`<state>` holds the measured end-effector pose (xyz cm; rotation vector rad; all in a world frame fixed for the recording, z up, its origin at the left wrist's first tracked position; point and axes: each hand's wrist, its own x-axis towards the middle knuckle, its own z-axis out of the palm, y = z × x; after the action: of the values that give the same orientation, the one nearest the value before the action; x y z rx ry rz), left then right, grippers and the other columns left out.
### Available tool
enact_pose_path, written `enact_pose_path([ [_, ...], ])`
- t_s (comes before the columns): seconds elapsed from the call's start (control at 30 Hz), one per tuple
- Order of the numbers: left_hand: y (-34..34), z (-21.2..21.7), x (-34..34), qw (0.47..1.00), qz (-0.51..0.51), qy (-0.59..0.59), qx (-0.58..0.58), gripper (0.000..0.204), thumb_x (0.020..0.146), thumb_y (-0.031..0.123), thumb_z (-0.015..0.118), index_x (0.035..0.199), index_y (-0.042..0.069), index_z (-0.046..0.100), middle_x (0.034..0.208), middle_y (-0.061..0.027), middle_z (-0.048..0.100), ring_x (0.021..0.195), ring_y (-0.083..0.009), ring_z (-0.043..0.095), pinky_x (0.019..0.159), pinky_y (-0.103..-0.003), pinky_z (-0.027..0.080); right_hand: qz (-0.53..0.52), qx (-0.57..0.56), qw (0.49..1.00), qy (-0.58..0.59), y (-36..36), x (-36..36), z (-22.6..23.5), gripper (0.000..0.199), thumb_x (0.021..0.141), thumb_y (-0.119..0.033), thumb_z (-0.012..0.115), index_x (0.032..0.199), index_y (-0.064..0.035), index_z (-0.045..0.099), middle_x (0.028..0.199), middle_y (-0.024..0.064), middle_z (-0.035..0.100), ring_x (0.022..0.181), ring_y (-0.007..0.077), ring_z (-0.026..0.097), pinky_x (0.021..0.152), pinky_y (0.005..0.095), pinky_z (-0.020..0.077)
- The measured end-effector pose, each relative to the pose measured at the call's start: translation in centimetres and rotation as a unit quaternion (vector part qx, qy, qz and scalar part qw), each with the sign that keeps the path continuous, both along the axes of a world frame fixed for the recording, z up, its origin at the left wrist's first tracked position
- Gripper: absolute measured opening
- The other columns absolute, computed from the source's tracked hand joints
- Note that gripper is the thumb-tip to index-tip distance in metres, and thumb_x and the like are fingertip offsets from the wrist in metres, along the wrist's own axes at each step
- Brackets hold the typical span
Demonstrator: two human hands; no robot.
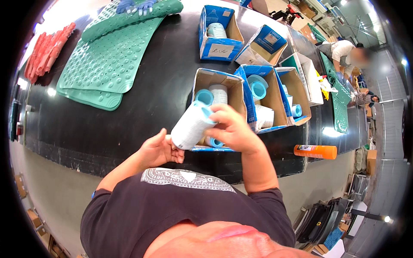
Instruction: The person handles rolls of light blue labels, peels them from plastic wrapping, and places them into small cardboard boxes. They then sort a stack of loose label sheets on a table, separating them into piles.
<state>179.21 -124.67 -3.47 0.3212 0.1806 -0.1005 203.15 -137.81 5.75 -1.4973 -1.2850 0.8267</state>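
A white label roll [193, 126] with a light-blue core is tilted above the front edge of an open blue cardboard box [237, 96]. My right hand [232, 128] is closed on its upper right side, thumb and fingers at the core end. At the roll's lower left end is my left hand [158, 149], palm turned toward it. Its thumb stands apart and its fingers are slightly bent, close to or touching the roll. Inside the box lie more rolls, among them a blue-cored roll [204, 97] and a white roll [218, 93].
More blue boxes [282, 103] of rolls stand to the right and behind. An orange cylindrical container [315, 152] lies near the right front edge. Green bumpy mats [103, 64] and coral-red mats [48, 53] are on the left. Another person [342, 53] works at far right.
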Motion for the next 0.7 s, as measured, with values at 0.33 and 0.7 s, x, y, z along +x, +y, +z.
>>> enact_pose_path([
  [0.33, 6.5, -11.1, 1.5, 0.435, 0.213, 0.153, 0.861, 0.016, 0.080, 0.012, 0.068, 0.091, 0.005, 0.061, 0.109, -0.0113, 0.062, 0.108, -0.0327, 0.055, 0.094, -0.041, 0.044, -0.403, 0.005, 0.722, -0.563, 8.1, 29.5, 1.0, 0.034, 0.080, -0.028, 0.072, 0.105, -0.0046, 0.069, 0.112, 0.0175, 0.063, 0.103, 0.0307, 0.062, 0.089, 0.0347, 0.0483],
  [0.7, 5.7, -11.9, 1.5, 0.334, 0.162, 0.121, 0.921, 0.016, 0.077, 0.012, 0.071, 0.087, 0.008, 0.060, 0.118, -0.0067, 0.059, 0.116, -0.0319, 0.051, 0.097, -0.042, 0.042, -0.282, -0.155, 0.905, -0.277, 6.3, 32.5, 2.5, 0.039, 0.085, -0.015, 0.065, 0.122, -0.0054, 0.062, 0.102, 0.0105, 0.069, 0.084, 0.0160, 0.065, 0.079, 0.0302, 0.0532],
])
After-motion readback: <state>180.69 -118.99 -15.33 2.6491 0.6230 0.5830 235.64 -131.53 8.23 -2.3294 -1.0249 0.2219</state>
